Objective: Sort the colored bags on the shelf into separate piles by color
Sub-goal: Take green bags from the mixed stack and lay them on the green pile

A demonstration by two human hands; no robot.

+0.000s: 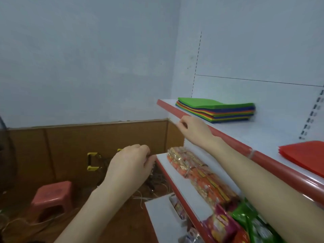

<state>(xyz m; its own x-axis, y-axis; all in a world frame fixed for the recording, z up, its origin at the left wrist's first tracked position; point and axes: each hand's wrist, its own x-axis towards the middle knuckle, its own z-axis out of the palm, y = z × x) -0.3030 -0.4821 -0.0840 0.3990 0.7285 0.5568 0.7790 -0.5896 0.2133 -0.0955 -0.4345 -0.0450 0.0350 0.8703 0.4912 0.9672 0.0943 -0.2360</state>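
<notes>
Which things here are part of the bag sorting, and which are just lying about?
Job: mixed stack of bags, red pile, top shelf.
Lying about: snack packets, pink stool, cables on the floor.

White upper shelf [273,130], red front edge, right of frame. On it: mixed-colour bag stack [217,110], green on top, centre right; red bag pile [305,156] at right edge. Lower shelf [168,165] carries orange snack packs [192,171].

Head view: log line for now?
mixed stack: top shelf, green uppermost | red pile: apart, right | right hand: at shelf edge, bagless | left hand: lower, bagless
</notes>
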